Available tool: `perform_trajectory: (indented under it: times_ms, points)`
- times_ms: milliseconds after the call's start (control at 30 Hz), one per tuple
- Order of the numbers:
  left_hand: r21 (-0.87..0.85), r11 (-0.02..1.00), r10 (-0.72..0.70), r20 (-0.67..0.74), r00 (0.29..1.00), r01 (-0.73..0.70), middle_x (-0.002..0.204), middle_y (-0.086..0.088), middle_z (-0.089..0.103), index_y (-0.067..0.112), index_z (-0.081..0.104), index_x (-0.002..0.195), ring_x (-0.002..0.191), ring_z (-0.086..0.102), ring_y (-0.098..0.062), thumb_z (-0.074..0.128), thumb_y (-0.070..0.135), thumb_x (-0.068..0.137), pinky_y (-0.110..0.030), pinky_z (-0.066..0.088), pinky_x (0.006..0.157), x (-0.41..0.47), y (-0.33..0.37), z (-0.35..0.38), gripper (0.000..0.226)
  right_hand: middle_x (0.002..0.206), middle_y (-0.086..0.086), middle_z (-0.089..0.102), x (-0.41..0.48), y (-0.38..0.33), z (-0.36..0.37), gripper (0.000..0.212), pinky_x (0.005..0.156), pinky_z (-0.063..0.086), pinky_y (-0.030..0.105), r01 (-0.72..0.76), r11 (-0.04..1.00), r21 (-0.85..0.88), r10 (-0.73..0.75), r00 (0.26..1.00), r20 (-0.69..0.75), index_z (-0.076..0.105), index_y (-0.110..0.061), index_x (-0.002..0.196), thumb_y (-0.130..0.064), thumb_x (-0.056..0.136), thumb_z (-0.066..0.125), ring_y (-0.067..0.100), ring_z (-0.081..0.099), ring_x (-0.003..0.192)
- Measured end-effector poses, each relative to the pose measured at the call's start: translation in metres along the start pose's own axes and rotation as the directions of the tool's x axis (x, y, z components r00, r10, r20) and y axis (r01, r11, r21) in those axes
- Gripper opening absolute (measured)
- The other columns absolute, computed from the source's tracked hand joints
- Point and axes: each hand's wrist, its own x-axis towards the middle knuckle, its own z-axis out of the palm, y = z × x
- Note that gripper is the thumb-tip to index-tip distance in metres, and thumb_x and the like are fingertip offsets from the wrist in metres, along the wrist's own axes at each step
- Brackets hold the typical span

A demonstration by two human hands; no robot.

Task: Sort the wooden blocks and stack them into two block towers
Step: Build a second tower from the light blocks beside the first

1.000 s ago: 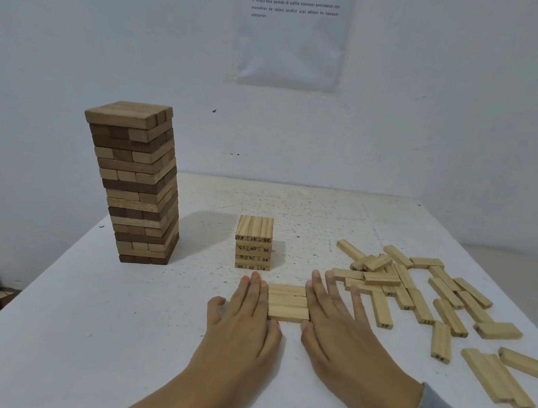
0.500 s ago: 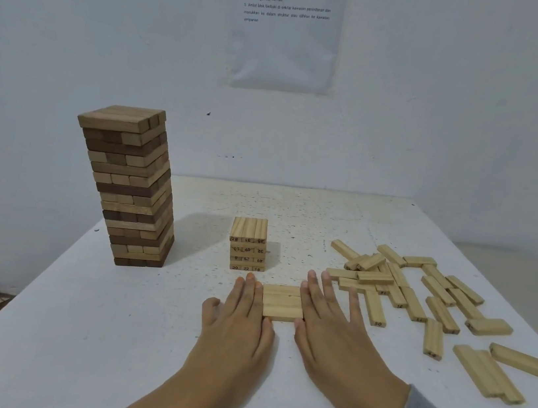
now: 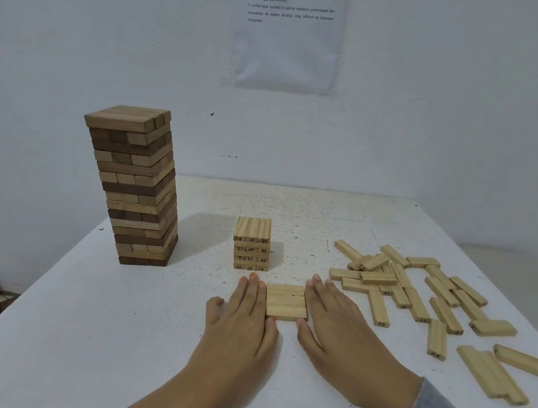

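Where block row (image 3: 286, 301) lies, left hand (image 3: 244, 318) and right hand (image 3: 342, 335) seemingly press it

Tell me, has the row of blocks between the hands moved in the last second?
No. The row of blocks sits the same gap in front of the short numbered stack, slightly to its right; only the view shifted.

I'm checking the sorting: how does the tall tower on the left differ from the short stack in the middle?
The tall tower rises many layers; the short stack has few. The tall tower mixes dark and light brown blocks; the short stack is all pale. The short stack's block ends carry printed numbers; the tall tower shows none. Both stand upright on the table.
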Motion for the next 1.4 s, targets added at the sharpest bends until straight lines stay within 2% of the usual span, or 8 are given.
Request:
perform_trajectory:
  times_ms: [100, 200, 367, 733, 833, 933, 1167, 1400]
  points:
    - [-0.031, 0.999, -0.007, -0.003, 1.0, 0.006, 0.138, -0.004, 0.054, 0.008, 0.061, 0.128, 0.128, 0.051, -0.012, 0.033, 0.026, 0.09, -0.033, 0.046, 0.088, 0.002, 0.002, -0.004, 0.05, 0.161, -0.005, 0.004, -0.002, 0.001, -0.011, 0.066, 0.116, -0.003, 0.019, 0.043, 0.986, 0.162, -0.038, 0.999, -0.033, 0.002, -0.023, 0.155, -0.046, 0.101, 0.032, 0.008, -0.004, 0.149]
    - [-0.031, 0.999, -0.024, 0.022, 0.999, 0.025, 0.132, -0.002, 0.06, 0.01, 0.066, 0.122, 0.123, 0.056, -0.011, 0.036, 0.027, 0.088, -0.03, 0.034, 0.089, 0.001, 0.001, -0.004, 0.048, 0.14, -0.014, 0.029, 0.002, 0.005, -0.014, 0.048, 0.112, 0.02, 0.018, 0.18, 0.97, 0.165, -0.154, 0.976, -0.156, 0.029, -0.032, 0.14, -0.044, 0.096, 0.044, 0.001, 0.018, 0.137]
    - [0.027, 1.0, 0.011, 0.039, 0.999, -0.012, 0.119, -0.004, 0.068, 0.009, 0.071, 0.112, 0.113, 0.064, -0.014, 0.038, 0.026, 0.084, -0.032, 0.039, 0.084, -0.003, 0.0, -0.005, 0.047, 0.116, -0.017, 0.035, 0.011, 0.007, -0.011, 0.028, 0.09, 0.027, 0.012, 0.271, 0.952, 0.145, -0.235, 0.946, -0.223, 0.044, -0.033, 0.119, -0.041, 0.093, 0.05, -0.005, 0.028, 0.104]
    - [-0.047, 0.999, -0.006, 0.112, 0.994, 0.011, 0.122, 0.0, 0.067, 0.013, 0.071, 0.114, 0.115, 0.061, -0.01, 0.039, 0.03, 0.084, -0.027, 0.054, 0.078, -0.005, 0.001, -0.01, 0.047, 0.098, -0.014, 0.05, 0.024, 0.009, -0.011, 0.03, 0.089, 0.039, 0.024, 0.318, 0.926, 0.205, -0.261, 0.929, -0.263, 0.055, -0.029, 0.102, -0.047, 0.08, 0.047, 0.003, 0.043, 0.096]
    - [-0.128, 0.992, -0.002, 0.084, 0.996, 0.012, 0.157, -0.001, 0.027, 0.011, 0.035, 0.147, 0.145, 0.023, -0.012, 0.017, 0.035, 0.093, -0.038, 0.022, 0.111, -0.004, 0.002, -0.015, 0.062, 0.095, -0.013, 0.052, 0.026, 0.011, -0.011, 0.031, 0.085, 0.039, 0.021, 0.331, 0.902, 0.276, -0.254, 0.926, -0.28, 0.054, -0.031, 0.103, -0.045, 0.076, 0.055, 0.006, 0.044, 0.095]
    - [-0.269, 0.963, -0.01, 0.055, 0.998, 0.024, 0.161, 0.005, -0.001, 0.016, 0.003, 0.153, 0.148, -0.003, -0.01, -0.005, 0.047, 0.085, -0.027, -0.014, 0.106, -0.007, 0.003, -0.019, 0.075, 0.094, -0.012, 0.053, 0.024, 0.013, -0.01, 0.039, 0.082, 0.039, 0.02, 0.354, 0.873, 0.336, -0.234, 0.907, -0.349, 0.049, -0.034, 0.107, -0.041, 0.072, 0.065, 0.008, 0.046, 0.095]
    - [-0.454, 0.891, -0.083, -0.117, 0.99, 0.021, 0.15, 0.028, -0.021, 0.034, -0.008, 0.147, 0.135, -0.024, 0.015, -0.009, 0.057, 0.079, -0.013, -0.004, 0.104, 0.002, 0.007, -0.029, 0.072, 0.093, -0.009, 0.056, 0.027, 0.007, -0.023, 0.036, 0.081, 0.04, 0.023, 0.444, 0.815, 0.374, -0.194, 0.816, -0.545, 0.056, -0.027, 0.102, -0.035, 0.07, 0.072, 0.012, 0.05, 0.094]
    - [-0.643, 0.765, -0.16, -0.255, 0.954, -0.043, 0.151, 0.035, 0.007, 0.049, 0.015, 0.14, 0.139, -0.004, 0.017, 0.011, 0.052, 0.093, -0.006, -0.002, 0.098, 0.023, -0.009, -0.049, 0.048, 0.091, -0.006, 0.057, 0.053, -0.008, -0.057, 0.029, 0.084, 0.036, 0.016, 0.495, 0.796, 0.35, -0.204, 0.762, -0.614, 0.062, -0.027, 0.095, -0.039, 0.07, 0.068, 0.011, 0.049, 0.093]
